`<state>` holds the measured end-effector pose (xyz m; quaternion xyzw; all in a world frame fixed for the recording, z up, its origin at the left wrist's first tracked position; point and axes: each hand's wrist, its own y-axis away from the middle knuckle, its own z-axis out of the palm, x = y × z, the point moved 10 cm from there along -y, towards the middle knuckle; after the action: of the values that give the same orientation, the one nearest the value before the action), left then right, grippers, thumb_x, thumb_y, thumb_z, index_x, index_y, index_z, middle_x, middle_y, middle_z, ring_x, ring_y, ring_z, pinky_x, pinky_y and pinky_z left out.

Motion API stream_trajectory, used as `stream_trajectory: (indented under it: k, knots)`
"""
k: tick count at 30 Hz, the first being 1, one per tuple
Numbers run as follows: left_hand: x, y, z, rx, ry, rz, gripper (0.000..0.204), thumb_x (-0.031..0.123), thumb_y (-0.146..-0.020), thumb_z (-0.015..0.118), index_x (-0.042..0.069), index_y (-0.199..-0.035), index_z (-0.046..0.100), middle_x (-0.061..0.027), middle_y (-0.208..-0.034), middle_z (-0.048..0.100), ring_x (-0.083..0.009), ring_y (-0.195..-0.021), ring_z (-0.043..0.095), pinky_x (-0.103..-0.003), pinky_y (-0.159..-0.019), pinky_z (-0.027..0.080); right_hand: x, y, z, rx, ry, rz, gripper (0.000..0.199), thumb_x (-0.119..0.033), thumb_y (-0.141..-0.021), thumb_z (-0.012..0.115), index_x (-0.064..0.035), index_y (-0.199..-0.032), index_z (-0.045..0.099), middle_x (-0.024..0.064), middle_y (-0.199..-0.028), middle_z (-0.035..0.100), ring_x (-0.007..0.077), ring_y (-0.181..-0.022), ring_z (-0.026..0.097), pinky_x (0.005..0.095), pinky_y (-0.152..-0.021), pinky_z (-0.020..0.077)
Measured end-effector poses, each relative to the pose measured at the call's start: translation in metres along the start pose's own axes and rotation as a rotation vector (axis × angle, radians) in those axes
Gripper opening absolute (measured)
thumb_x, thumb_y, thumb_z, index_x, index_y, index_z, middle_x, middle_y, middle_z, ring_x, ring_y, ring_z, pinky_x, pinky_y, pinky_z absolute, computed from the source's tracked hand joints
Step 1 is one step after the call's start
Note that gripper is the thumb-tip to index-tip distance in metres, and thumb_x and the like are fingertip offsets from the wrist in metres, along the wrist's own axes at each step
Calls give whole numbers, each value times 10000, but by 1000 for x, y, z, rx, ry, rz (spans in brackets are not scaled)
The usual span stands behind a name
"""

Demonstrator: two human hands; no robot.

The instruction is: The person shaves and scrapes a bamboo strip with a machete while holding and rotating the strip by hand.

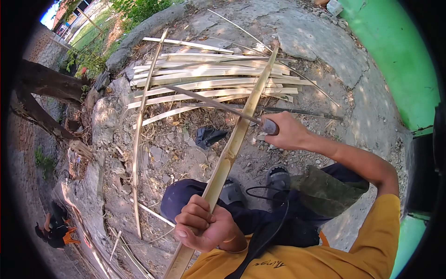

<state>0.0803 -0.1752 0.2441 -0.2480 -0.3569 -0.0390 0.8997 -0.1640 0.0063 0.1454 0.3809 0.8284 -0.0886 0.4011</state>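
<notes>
Two hands work bamboo: left hand (204,225) grips a strip (232,144); right hand (288,130) clasps a knife (218,106). Splitting seems underway; next, steady downward pressure.

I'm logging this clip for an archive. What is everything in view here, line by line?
Bamboo strip: one, pale yellow, gripped by the left hand, running up to the pile.
Long knife: one, dark blade, across the strip.
Split bamboo slats: many, pale, piled on cracked ground.
Dark rag: one, on the ground.
Wall: green, at right.
Tree trunk: brown, at left.
Crouching person: one, lower left.
Left hand: closed on the strip.
Right hand: closed on the knife handle.
</notes>
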Motion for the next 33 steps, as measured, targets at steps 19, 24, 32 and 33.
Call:
stream_trajectory:
  k: [19, 24, 32, 33]
  knots:
    - [-12, -10, -26, 284, -30, -77, 488, 213, -1065, 487, 201, -640, 247, 48, -512, 205, -71, -435, 157, -259, -516, 232, -32, 10, 24, -44, 21, -112, 214, -154, -745, 715, -21, -889, 627, 195, -696, 643, 415, -648, 628, 476, -623, 489]
    - [-5, -11, -21, 206, -52, -110, 510, 264, -1081, 471, 187, -633, 241, 43, -523, 197, -79, -424, 156, -273, -519, 240, 35, -14, 2, 58, 87, -47, 202, -175, -758, 699, -32, -890, 647, 194, -720, 653, 413, -682, 640, 486, -659, 505]
    - [-7, -11, -25, 249, -36, -68, 493, 209, -1078, 475, 202, -642, 244, 51, -507, 193, -68, -429, 152, -262, -505, 222, 36, -22, 3, 63, 42, 110, 225, -183, -752, 695, -29, -913, 668, 197, -723, 671, 410, -712, 673, 485, -689, 528]
    - [-5, -12, -29, 278, -52, -54, 498, 212, -1080, 473, 203, -639, 242, 51, -507, 194, -68, -428, 150, -263, -505, 223, 16, -18, 10, 32, 56, 25, 230, -183, -752, 695, -31, -922, 666, 191, -705, 667, 412, -700, 674, 486, -675, 530]
